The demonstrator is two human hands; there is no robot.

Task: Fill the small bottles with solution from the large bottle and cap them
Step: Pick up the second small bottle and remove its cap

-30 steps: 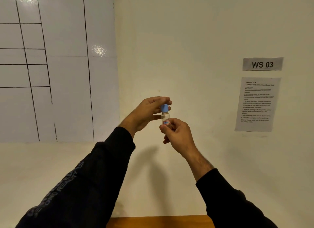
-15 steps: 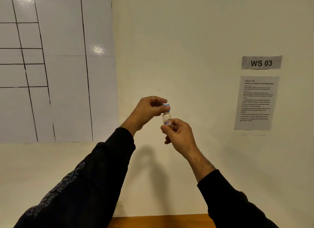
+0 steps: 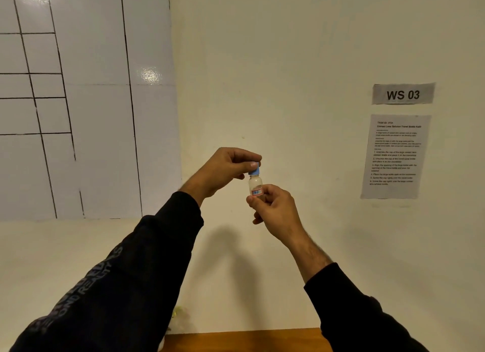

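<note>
1. Twisting the blue cap point(image 3: 254, 171) on: the left hand point(image 3: 223, 169) pinches it with curled fingers, regripped since half a second ago, when it hid most of the cap.
2. Right hand point(image 3: 273, 207) keeps pinching the small bottle point(image 3: 255, 186) low, upright in mid-air. Looks nearly capped.
3. Further back, the wall sheet point(image 3: 395, 155) sits a touch lower than earlier.

Small bottle point(image 3: 255, 185): see-through, w/ a red & blue label. Its cap point(image 3: 254, 171) is blue. Both sleeves point(image 3: 136, 267) are black, left one w/ grey letters. Wall point(image 3: 275, 63) is cream. Board point(image 3: 86, 102) is white w/ black lines in a grid. Sign point(image 3: 402, 94) is grey w/ black letters. Paper sheet point(image 3: 395, 156) is white w/ black print. Table edge point(image 3: 244, 341) is orange-brown.
</note>
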